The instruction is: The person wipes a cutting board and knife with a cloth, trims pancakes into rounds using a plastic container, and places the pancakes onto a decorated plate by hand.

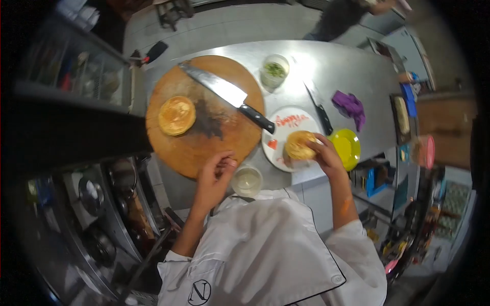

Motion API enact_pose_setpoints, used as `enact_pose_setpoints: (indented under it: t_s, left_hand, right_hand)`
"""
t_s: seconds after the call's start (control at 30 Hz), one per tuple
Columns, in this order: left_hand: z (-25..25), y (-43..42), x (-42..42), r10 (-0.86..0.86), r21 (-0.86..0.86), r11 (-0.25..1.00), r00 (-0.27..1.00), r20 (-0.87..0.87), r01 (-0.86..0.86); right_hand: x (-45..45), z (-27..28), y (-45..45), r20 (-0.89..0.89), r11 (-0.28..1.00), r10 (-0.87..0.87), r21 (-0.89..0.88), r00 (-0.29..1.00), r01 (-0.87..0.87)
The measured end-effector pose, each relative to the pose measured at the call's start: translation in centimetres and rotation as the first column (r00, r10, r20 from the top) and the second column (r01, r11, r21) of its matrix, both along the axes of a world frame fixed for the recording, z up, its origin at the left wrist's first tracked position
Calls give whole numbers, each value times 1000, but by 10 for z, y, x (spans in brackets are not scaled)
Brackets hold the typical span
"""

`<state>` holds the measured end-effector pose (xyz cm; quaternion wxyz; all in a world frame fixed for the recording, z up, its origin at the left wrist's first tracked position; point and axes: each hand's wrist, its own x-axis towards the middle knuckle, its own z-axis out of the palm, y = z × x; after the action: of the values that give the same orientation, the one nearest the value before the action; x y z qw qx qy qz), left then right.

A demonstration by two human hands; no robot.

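My right hand (pixel 325 154) grips a golden round pancake (pixel 300 145) by its right side, over a white plate (pixel 268 152) with red writing and a red heart on it. Whether the pancake touches the plate I cannot tell. My left hand (pixel 214 176) is at the near edge of a round wooden board (pixel 168 148), its fingers loosely curled and apart, with nothing visible in them. Just right of that hand stands a small clear bowl (pixel 247 181). Another golden pancake (pixel 177 116), perhaps a stack, lies on the board's left side.
A large knife (pixel 217 87) lies across the board, its handle reaching the plate. Behind the plate are a tub of chopped greens (pixel 274 71), a smaller knife (pixel 319 109) and a purple cloth (pixel 350 108). A yellow-green plate (pixel 347 148) sits beside my right wrist. A person (pixel 339 19) stands beyond the table.
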<state>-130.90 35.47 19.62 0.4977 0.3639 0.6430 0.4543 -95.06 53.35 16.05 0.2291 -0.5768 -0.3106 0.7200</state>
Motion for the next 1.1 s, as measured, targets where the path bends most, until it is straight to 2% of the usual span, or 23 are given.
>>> enact_pose_setpoints:
  t_s: [0.07, 0.13, 0.17, 0.2, 0.27, 0.3, 0.37, 0.4, 0.47, 0.5, 0.53, 0.57, 0.6, 0.63, 0.67, 0.7, 0.73, 0.8, 0.87, 0.93, 1.0, 1.07, 1.1]
  left_hand:
    - [1, -3, -1, 3, 8, 1000, 1000, 15, -3]
    - [-1, -1, 1, -131, 20, 991, 976, 174, 130]
    - [-7, 0, 4, -132, 15, 991, 954, 269, 133]
    - [-6, 1, 6, -116, 18, 993, 958, 264, 115]
    - [-4, 6, 5, 26, -28, 1000, 825, 564, -13]
    - [-8, 4, -2, 35, -24, 999, 828, 560, -26]
    - [-28, 1, -21, 201, -60, 979, 896, 396, -193]
    - [-36, 1, -31, 207, -54, 978, 895, 395, -202]
    - [-47, -3, -51, 325, -113, 944, 928, 183, -309]
    - [-42, -11, -55, 331, -117, 942, 925, 186, -313]
    - [-36, -17, -58, 319, -3, 944, 918, -237, -329]
    - [-31, -21, -62, 297, 110, 950, 732, -613, -294]
    - [-29, -27, -64, 293, 102, 951, 738, -608, -293]
    - [-28, -35, -65, 370, 126, 925, 776, -511, -358]
    - [-26, -40, -65, 442, 142, 895, 800, -406, -423]
    - [-20, -45, -63, 455, 121, 888, 809, -373, -443]
    - [-20, -49, -61, 437, 107, 897, 822, -365, -429]
    - [-23, -54, -57, 471, 120, 880, 808, -354, -460]
    - [-31, -58, -54, 433, 107, 900, 830, -353, -423]
    - [-30, -58, -50, 388, 44, 916, 854, -347, -399]
    - [-30, -57, -49, 345, 16, 932, 875, -340, -362]
    - [-27, -58, -46, 310, -14, 942, 889, -337, -334]
    - [-26, -60, -44, 276, -18, 954, 904, -325, -298]
  right_hand:
    - [-16, 43, -11, -72, 999, 37, 3, 997, -37]
    - [-34, 73, -16, -164, 996, 84, 57, 983, -76]
    - [-50, 81, -16, -168, 993, 106, 62, 980, -97]
    - [-72, 87, -19, -145, 976, 200, 117, 969, -184]
    - [-115, 86, -24, -111, 922, 358, 202, 927, -332]
    - [-137, 78, -23, -104, 890, 424, 231, 900, -392]
    - [-180, 50, -24, -59, 831, 468, 371, 882, -415]
    - [-197, 48, -22, 50, 781, 516, 383, 855, -493]
    - [-214, 11, -16, 393, 521, 538, 540, 746, -661]
    - [-216, 30, -24, 394, 519, 543, 536, 741, -666]
    - [-213, 53, -32, 624, 271, 328, 657, 709, -703]
    - [-212, 75, -37, 746, -10, 39, 666, 665, -746]
    - [-202, 83, -38, 752, -5, 41, 658, 658, -753]
    - [-183, 88, -36, 760, 158, 334, 538, 558, -828]
    - [-170, 95, -37, 658, 273, 601, 365, 454, -890]
    - [-163, 104, -43, 645, 233, 717, 135, 264, -963]
    - [-154, 95, -54, 642, 251, 718, 120, 268, -961]
    - [-135, 60, -75, 868, -292, 485, 273, 104, -917]
    - [-130, 28, -87, 879, -306, 460, 289, 125, -907]
    - [-130, -6, -91, 898, -410, 407, 342, 166, -845]
    - [-131, -9, -92, 893, -366, 404, 355, 197, -860]
    - [-126, 1, -91, 813, -229, 522, 424, 258, -876]
    - [-121, 5, -92, 813, -220, 520, 424, 262, -878]
